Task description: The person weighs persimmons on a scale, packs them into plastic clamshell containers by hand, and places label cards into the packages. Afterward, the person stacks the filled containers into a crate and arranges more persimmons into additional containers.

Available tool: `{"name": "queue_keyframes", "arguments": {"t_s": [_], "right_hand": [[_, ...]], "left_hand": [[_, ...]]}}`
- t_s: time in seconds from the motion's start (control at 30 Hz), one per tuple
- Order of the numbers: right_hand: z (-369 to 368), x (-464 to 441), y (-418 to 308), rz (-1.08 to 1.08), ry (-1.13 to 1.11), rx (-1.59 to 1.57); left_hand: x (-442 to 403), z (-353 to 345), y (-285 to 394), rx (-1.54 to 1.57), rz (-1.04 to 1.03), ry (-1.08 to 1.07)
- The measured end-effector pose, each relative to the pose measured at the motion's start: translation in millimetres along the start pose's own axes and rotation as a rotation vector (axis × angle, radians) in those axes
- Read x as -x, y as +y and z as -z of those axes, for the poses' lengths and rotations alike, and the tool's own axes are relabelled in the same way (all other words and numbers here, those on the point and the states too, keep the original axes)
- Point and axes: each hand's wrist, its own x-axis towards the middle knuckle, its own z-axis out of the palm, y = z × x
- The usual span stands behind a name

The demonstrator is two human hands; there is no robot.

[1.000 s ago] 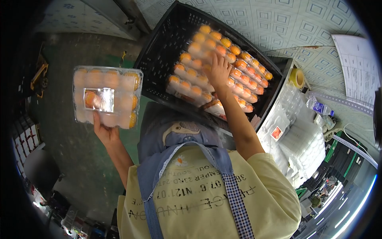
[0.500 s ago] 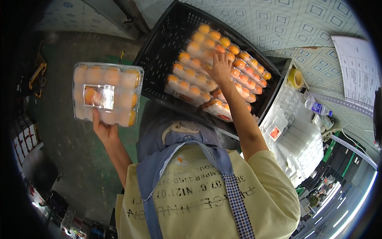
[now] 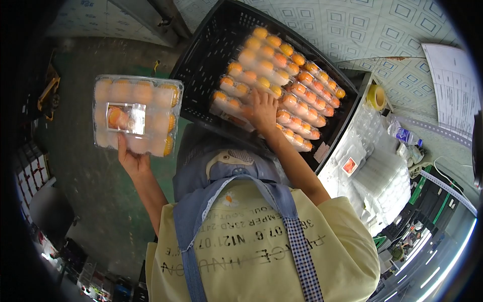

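Note:
My left hand point(image 3: 134, 160) grips the lower edge of a clear plastic pack of oranges point(image 3: 163, 115), holding it up beside the crate. Rows of orange fruit in pale wrapping show through its lid, around a square picture label point(image 3: 126, 119). Inside the black crate point(image 3: 201, 75) lie several similar packs of oranges point(image 3: 307, 95), side by side in slanting rows. My right hand point(image 3: 262, 110) rests on the packs near the crate's close side, fingers stretched out and slightly apart. It covers parts of the fruit beneath it.
Right of the crate, stacked clear plastic containers point(image 3: 382, 176) lie on a light surface. A yellow tape roll point(image 3: 376, 96) and a bottle point(image 3: 405, 135) are near the wall. A printed sheet point(image 3: 455, 90) hangs there. Dark floor point(image 3: 100, 201) extends to the left.
My right hand has moved back toward my body and slightly left across the packs. A near pack that sat tilted now lies more level with the others. My left hand keeps its hold, barely moving.

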Motion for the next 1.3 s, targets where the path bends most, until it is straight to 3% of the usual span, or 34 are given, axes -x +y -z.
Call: {"name": "queue_keyframes", "arguments": {"t_s": [0.57,0.67,0.77,0.87,0.97,1.3], "right_hand": [[-1.8,-3.2,0.1,-0.018,-0.029,0.021],[2.6,-11.3,6.8,0.065,0.019,-0.025],[17.5,-40.1,26.7,-0.057,-0.275,-0.356],[14.2,-65.9,49.3,-0.001,0.094,-0.134],[21.4,-74.1,53.0,-0.090,0.167,0.068],[10.0,-74.7,62.0,-0.178,0.059,0.072]], "left_hand": [[-0.3,0.2,-3.0,-0.027,-0.017,0.023],[-0.4,-1.1,-3.9,-0.029,-0.020,0.025],[-0.2,-2.3,-3.5,-0.032,-0.007,0.027],[-0.5,-2.5,-3.5,-0.032,0.005,0.028],[-1.8,-1.4,-3.2,-0.038,0.005,0.030],[-5.3,-1.1,-5.6,-0.034,0.000,0.036]]}}
